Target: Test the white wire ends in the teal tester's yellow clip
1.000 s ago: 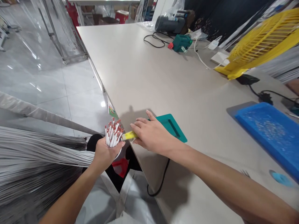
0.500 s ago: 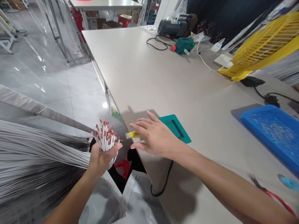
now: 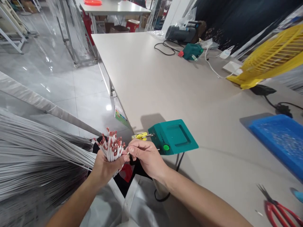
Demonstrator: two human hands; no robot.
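Note:
My left hand point(image 3: 107, 167) is wrapped around a thick bundle of white wires point(image 3: 111, 151), whose bare, reddish copper ends point up. Beside its thumb, my right hand point(image 3: 146, 157) pinches what looks like the end of a single white wire, mostly covered by the fingertips. Just beyond the right hand, at the table edge, sits a green machine point(image 3: 181, 135) with a round green button point(image 3: 166, 147). A yellow clip point(image 3: 141, 136) is mounted on the metal shaft sticking out of its left side.
Long white wires point(image 3: 35, 142) hang to my left beside a wrapped rail point(image 3: 47, 104). Red-handled pliers point(image 3: 272, 201) and a blue tray point(image 3: 279, 135) lie to the right. A yellow fan point(image 3: 267, 56) and a second green device point(image 3: 192, 51) stand farther back.
My right hand has left the yellow clip, come down toward the left hand and closed its fingers at the wires. More of the green machine shows now. The view has shifted slightly.

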